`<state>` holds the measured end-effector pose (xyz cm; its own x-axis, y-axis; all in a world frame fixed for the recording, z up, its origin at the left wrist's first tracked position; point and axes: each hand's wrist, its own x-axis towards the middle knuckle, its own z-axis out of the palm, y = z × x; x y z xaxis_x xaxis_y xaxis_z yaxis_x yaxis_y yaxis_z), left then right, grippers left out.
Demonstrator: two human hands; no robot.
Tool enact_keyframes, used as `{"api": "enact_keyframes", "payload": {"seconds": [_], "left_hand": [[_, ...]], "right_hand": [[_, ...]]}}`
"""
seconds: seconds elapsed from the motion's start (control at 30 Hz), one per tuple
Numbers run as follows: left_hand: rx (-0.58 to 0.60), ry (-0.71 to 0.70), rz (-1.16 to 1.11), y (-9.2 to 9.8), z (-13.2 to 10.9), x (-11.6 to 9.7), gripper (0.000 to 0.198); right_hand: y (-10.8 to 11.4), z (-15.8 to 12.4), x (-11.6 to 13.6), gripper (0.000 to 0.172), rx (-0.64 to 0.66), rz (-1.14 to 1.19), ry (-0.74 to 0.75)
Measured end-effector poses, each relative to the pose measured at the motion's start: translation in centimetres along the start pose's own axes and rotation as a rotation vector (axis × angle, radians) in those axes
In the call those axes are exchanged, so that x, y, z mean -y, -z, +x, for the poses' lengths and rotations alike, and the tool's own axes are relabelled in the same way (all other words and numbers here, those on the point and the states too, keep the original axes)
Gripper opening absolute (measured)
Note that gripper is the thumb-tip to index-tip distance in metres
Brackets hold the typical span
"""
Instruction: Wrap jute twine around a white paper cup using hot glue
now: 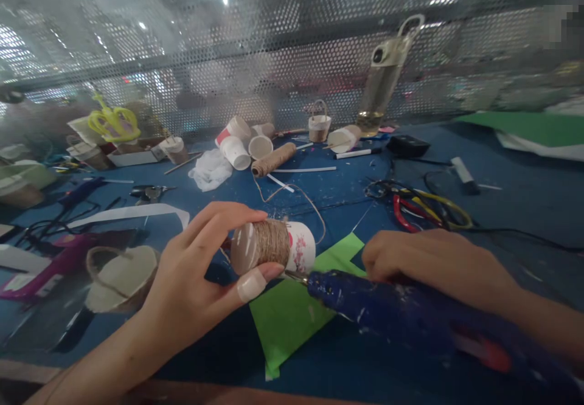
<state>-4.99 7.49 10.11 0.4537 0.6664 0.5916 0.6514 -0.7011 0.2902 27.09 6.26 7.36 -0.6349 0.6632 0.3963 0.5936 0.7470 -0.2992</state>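
a blue work surface (347,204) is backed by a perforated metal screen (292,46) and is strewn with a twine roll (276,160), a clear bottle (381,86) and tangled cables. near a green sheet (292,323), a twine-wrapped cup (274,244) is gripped on its side between the thumb and fingers of the left hand (205,265), its long axis set roughly left to right, the wrapped end turned left and the white printed end right. a blue glue gun (356,298) is grasped by the right hand (410,254), its nozzle pointed left at the cup's lower side.
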Motion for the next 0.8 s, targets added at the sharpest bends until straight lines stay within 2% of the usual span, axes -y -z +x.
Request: {"api": "enact_keyframes", "payload": {"seconds": [0.23,0.43,0.8], "left_hand": [[-0.005,-0.042,-0.018,0.1,-0.4,0.1,0.035],[-0.002,-0.078,0.020,-0.1,0.0,-0.2,0.032],[-0.011,-0.169,-0.017,-0.1,0.2,0.0,0.036]], "right_hand": [[0.3,0.1,0.2,0.027,-0.026,0.013,-0.016],[0.6,0.3,1.2,0.031,-0.088,-0.060,-0.039],[0.9,-0.1,1.0,0.042,-0.128,-0.085,-0.054]]}}
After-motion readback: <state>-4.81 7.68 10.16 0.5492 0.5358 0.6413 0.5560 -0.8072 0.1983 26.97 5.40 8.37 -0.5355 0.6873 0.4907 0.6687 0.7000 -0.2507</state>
